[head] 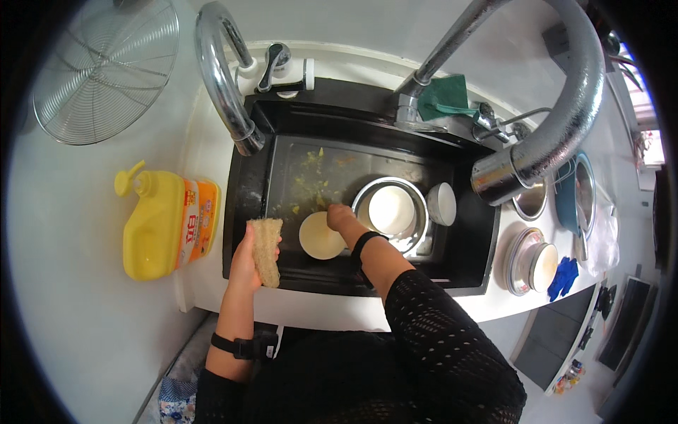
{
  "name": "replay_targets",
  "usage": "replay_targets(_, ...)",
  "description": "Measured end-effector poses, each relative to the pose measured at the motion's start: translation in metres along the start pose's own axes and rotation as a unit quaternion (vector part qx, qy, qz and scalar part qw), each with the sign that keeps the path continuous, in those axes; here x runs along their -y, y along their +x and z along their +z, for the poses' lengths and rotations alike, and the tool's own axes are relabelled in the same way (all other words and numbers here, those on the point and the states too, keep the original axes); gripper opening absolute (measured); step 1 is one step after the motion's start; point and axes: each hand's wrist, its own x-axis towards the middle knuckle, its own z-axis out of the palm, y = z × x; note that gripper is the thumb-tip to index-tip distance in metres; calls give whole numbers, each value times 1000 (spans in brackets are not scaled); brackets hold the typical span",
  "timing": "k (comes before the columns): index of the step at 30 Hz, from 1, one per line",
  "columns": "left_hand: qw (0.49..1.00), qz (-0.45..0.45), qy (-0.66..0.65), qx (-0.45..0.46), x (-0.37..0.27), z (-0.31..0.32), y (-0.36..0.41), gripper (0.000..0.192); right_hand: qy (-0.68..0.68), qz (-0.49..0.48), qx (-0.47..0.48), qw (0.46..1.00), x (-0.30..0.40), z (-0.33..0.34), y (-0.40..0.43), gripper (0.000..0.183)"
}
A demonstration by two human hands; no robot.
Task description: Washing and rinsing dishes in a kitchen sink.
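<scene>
My left hand holds a tan loofah scrubber over the left front edge of the black sink. My right hand grips the rim of a pale bowl low in the basin; its fingers are partly hidden. Right of that hand, a white bowl sits inside a round metal basin. Another white bowl leans on its side against the sink's right part. Yellow-green food scraps lie on the wet sink floor.
Chrome faucets arch over the sink at left and right. A yellow detergent jug stands left. Stacked dishes, a blue glove or cloth and a blue basin are at right. A green cloth hangs behind.
</scene>
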Motion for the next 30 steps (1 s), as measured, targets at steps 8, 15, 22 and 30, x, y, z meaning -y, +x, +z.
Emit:
replay_targets(8,998,42,8,-55,-6,-18,-2,44,-123,-88,56,987,-2,4,-5,33)
replay_targets(15,989,97,-87,69,-20,-14,-8,38,-87,-268,-373,884,8,-54,-110,53)
replay_targets(22,965,224,93,102,-32,52,-29,39,528,-181,-344,755,-45,-71,-157,53)
replay_targets(30,666,486,524,214,27,175,-36,43,714,-204,-387,547,-54,-41,-196,53)
